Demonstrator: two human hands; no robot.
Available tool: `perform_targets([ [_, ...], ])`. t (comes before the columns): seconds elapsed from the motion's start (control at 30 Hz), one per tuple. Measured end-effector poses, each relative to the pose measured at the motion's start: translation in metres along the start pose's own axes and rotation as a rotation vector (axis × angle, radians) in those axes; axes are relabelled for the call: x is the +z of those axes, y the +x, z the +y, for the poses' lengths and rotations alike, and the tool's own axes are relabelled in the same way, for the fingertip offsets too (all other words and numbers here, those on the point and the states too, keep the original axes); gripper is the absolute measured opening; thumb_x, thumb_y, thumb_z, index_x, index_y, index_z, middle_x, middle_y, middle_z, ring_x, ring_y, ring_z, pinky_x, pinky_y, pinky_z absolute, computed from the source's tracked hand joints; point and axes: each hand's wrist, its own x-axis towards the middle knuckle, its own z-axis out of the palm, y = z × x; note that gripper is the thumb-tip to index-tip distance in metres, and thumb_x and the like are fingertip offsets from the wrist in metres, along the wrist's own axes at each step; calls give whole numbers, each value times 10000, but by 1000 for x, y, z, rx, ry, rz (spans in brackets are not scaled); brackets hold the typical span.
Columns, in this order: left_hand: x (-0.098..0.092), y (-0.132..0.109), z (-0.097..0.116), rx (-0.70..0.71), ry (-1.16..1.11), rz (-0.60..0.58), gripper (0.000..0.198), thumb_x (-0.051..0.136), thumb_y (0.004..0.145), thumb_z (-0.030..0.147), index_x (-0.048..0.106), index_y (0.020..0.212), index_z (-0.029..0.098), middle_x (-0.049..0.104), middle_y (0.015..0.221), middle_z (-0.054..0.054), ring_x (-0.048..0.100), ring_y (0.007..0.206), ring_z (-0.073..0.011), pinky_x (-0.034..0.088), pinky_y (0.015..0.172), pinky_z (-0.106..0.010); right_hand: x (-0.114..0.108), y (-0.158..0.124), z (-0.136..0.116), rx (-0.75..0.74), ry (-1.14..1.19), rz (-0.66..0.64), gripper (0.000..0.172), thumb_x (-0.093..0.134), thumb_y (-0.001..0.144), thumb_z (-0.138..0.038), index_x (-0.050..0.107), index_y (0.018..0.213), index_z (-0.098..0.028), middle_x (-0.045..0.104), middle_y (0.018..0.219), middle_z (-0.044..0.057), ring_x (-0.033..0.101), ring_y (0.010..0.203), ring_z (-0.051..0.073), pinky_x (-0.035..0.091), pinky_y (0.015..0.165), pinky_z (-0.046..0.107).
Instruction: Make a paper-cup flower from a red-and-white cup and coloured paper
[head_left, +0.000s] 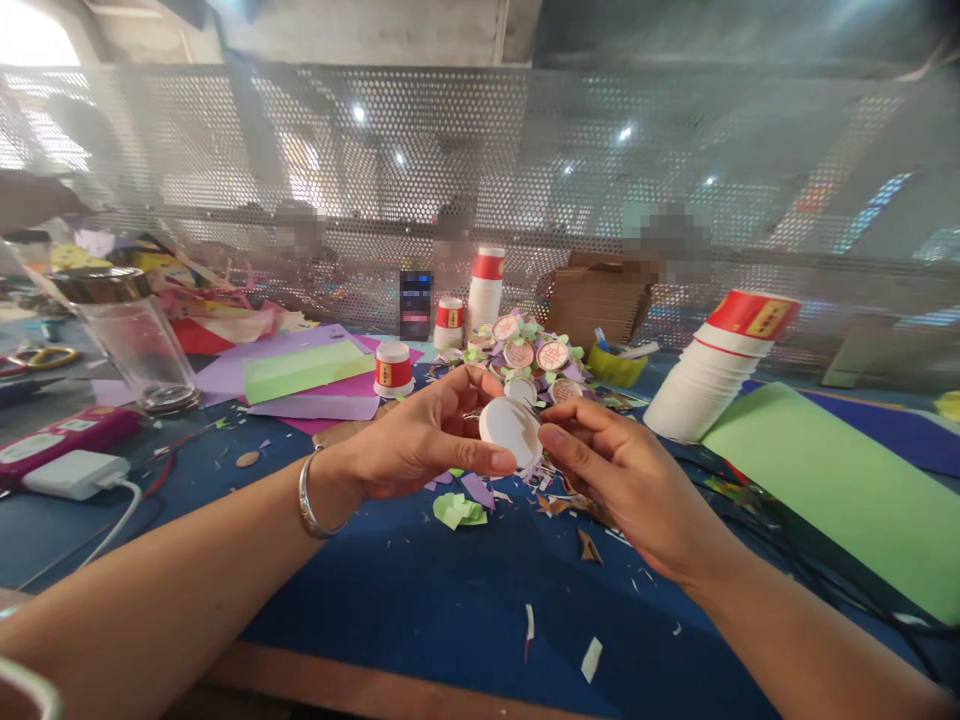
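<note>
A white round paper piece [511,432], like the cut-off base of a paper cup, is held up over the table. My left hand [427,430] grips it from the left, thumb across its lower edge. At its right edge my right hand [611,465] is closed in a pinch; a thin dark sliver shows by the fingertips, too small to name. Just behind lies a heap of round pieces [553,355] with red print and green and purple paper petals. Below the hands are a pale green paper scrap [459,510] and purple bits.
Stacked paper cups [724,365] lean at the right beside green paper [840,480]. More cups [394,370] stand behind my left hand. A glass bottle [139,340], a power strip [67,445] and coloured sheets [307,370] are at the left. Black cables [810,570] run at the right.
</note>
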Motion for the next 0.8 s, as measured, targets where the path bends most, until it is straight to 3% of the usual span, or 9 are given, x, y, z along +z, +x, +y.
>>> perform_targets([
  [0.17, 0, 0, -2, 8, 70, -6, 483, 799, 711, 42, 458, 1008, 212, 629, 865, 18, 634, 754, -113, 519, 633, -213, 1, -1, -4, -10, -32, -6, 228, 665, 912, -447, 658, 972, -227, 557, 662, -36, 406, 500, 81, 319, 434, 216],
  [0.33, 1, -1, -5, 13, 82, -23, 499, 814, 704, 53, 450, 1004, 216, 617, 862, 20, 632, 745, -112, 527, 637, -217, 1, -2, -4, -14, -88, -2, 214, 645, 926, -443, 646, 933, -229, 495, 582, -63, 306, 433, 68, 209, 387, 232],
  [0.5, 3, -1, -5, 8, 64, -28, 496, 808, 695, 33, 447, 981, 216, 613, 836, 32, 628, 731, -104, 523, 630, -206, 0, -3, -4, -24, -107, -3, 212, 636, 933, -440, 637, 915, -229, 445, 549, -75, 275, 421, 68, 184, 381, 243],
  [0.8, 2, 0, -5, 8, 46, -29, 499, 799, 691, 24, 443, 985, 214, 607, 852, 30, 630, 739, -104, 540, 636, -214, -2, -2, -2, -94, -204, 19, 241, 625, 934, -461, 648, 899, -223, 550, 645, -36, 341, 471, 81, 223, 414, 251],
])
